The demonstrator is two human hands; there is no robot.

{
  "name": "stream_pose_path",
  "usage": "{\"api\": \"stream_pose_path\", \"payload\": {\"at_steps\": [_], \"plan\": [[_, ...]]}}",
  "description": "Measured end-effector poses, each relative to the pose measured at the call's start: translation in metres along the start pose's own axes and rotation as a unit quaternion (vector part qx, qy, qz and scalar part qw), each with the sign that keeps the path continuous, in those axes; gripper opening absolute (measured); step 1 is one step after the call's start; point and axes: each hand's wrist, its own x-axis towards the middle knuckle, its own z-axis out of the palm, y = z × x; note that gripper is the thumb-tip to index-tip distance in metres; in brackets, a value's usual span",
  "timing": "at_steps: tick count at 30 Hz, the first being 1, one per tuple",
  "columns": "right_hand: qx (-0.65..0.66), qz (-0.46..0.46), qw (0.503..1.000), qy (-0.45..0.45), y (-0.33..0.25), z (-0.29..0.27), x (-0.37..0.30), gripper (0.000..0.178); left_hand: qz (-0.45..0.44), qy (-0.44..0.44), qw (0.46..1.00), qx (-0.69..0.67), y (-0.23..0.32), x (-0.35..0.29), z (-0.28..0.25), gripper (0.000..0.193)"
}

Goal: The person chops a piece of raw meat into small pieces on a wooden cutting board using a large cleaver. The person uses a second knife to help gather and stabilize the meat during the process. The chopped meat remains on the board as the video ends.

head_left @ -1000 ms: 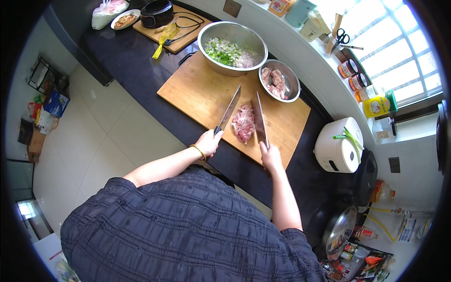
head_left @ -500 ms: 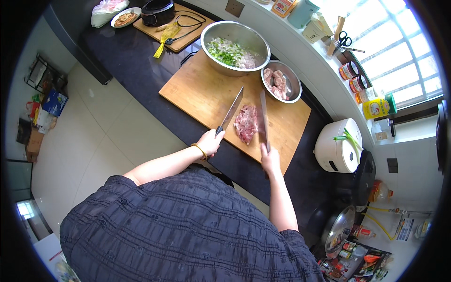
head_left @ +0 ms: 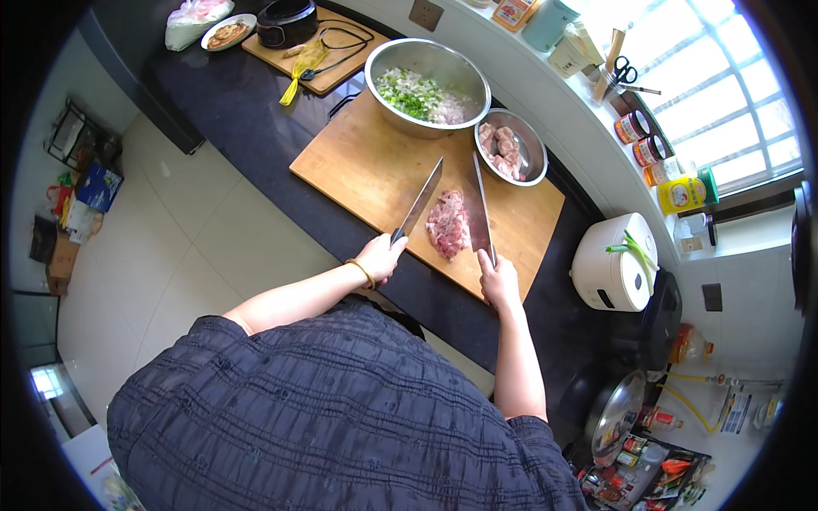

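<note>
A flattened pile of chopped raw meat [head_left: 448, 225] lies on the wooden cutting board [head_left: 345, 162]. To its left my left hand [head_left: 381, 258] is closed round the black handle of a knife [head_left: 421, 200], whose blade points away from me. On the other side my right hand [head_left: 499, 280] grips a second blade, a cleaver [head_left: 482, 209], held beside the meat's right edge. Its blade appears turned partly sideways. At the board's far edge stands a large steel bowl [head_left: 475, 100] of chopped greens and pale minced pieces. Right of that, a smaller steel bowl [head_left: 535, 156] holds chunks of raw meat.
A white rice cooker [head_left: 601, 264] with green onion stalks on its lid stands to the right. Far left are another wooden board [head_left: 348, 78] with a black appliance [head_left: 287, 23] and cord, and a plate of food [head_left: 228, 32]. Jars [head_left: 632, 128] line the windowsill.
My right hand has shifted slightly right with the cleaver, whose blade now shows more of its side. The left hand and its knife stay almost where they were.
</note>
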Motion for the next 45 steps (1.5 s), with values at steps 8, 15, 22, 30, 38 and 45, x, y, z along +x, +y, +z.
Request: {"api": "stream_pose_path", "payload": {"at_steps": [8,15,22,30,38,45], "plan": [[0.004,0.086,0.994,-0.073,0.001,-0.006,-0.002,0.043,0.005,-0.001,1.0,0.017,0.0,-0.005,-0.003,0.033],[-0.205,-0.229,0.938,0.161,0.082,0.043,0.01,0.038,0.004,-0.001,1.0,0.002,-0.002,-0.004,-0.002,0.033],[-0.039,-0.106,0.992,0.058,0.031,0.021,-0.005,0.038,-0.002,0.0,1.0,-0.016,-0.001,-0.007,-0.003,0.033],[-0.004,-0.051,0.998,0.022,0.004,0.009,-0.002,0.036,-0.005,0.006,1.0,-0.015,-0.002,-0.007,-0.003,0.033],[0.005,0.019,0.999,-0.028,-0.003,0.003,-0.002,0.04,-0.004,0.005,1.0,-0.026,-0.004,-0.006,-0.004,0.032],[-0.071,0.083,0.992,-0.058,-0.017,0.001,-0.01,0.042,-0.006,0.005,1.0,-0.019,-0.004,-0.005,-0.004,0.032]]}}
